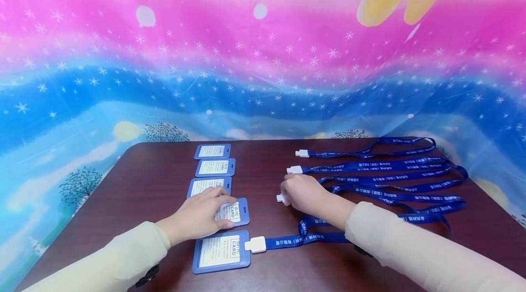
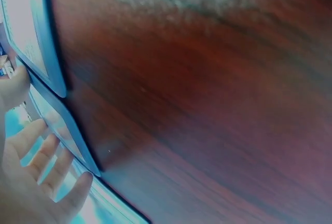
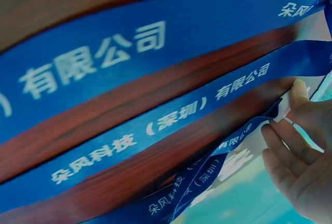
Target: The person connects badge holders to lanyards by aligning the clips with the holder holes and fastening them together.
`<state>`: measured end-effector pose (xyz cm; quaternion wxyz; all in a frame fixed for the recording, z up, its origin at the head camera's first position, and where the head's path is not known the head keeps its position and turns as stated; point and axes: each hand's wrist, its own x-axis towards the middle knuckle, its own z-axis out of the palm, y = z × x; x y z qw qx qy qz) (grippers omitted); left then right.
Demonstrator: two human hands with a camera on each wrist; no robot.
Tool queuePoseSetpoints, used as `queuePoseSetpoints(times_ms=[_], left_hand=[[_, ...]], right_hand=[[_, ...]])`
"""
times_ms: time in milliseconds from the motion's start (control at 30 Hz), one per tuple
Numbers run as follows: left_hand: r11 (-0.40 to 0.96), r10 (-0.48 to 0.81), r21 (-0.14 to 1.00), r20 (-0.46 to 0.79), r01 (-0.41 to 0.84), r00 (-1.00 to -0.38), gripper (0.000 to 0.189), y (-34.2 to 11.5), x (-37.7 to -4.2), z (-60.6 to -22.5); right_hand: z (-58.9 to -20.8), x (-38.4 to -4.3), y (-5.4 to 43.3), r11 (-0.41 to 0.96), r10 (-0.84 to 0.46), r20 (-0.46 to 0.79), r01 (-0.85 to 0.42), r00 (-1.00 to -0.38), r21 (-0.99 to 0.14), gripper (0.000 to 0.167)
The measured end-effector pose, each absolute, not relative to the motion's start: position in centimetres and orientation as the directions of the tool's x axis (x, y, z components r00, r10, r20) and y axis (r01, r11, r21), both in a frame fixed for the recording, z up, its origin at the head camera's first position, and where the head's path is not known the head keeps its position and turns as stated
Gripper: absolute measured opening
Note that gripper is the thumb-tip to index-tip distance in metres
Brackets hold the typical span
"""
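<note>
My left hand [image 1: 197,218] holds a blue ID card holder [image 1: 242,215] on the table, thumb at its near edge and fingers at its far edge. Part of the card is hidden under the hand. In the left wrist view the fingers [image 2: 52,156] lie along that holder. My right hand [image 1: 306,195] pinches the white clip [image 1: 280,198] of a blue lanyard, just right of the held holder. The right wrist view shows fingertips at the clip end, beside printed blue straps [image 3: 98,63]. Nearest me, another card holder [image 1: 219,252] is joined to a white lanyard clip [image 1: 258,244].
Beyond my left hand, more card holders [image 1: 214,167] lie in a column. Several blue lanyards [image 1: 394,164] with white clips [image 1: 294,170] stretch across the right of the dark wooden table [image 1: 263,159]. A colourful printed cloth [image 1: 246,54] hangs behind it.
</note>
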<state>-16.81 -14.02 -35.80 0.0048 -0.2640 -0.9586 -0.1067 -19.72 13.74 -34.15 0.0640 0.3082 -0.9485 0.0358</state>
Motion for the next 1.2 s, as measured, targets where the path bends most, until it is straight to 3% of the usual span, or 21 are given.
queuePoseSetpoints(times_ms=[633, 933, 1200], left_hand=[[0.858, 0.472, 0.176, 0.097, 0.482, -0.876, 0.054, -13.4, -16.2, -36.4], [0.847, 0.478, 0.235, 0.054, 0.476, -0.877, 0.056, -13.1, -15.5, -36.0], [0.855, 0.439, 0.283, 0.047, 0.434, -0.897, 0.055, -12.9, -15.4, -36.1]], right_hand=[[-33.9, -19.7, 10.1, 0.768, -0.640, 0.088, -0.639, -0.764, 0.033, 0.005], [-33.8, -19.2, 8.6, 0.741, -0.664, 0.033, -0.652, -0.747, 0.160, 0.018], [-33.8, -18.7, 7.5, 0.729, -0.677, 0.055, -0.659, -0.734, 0.187, 0.020]])
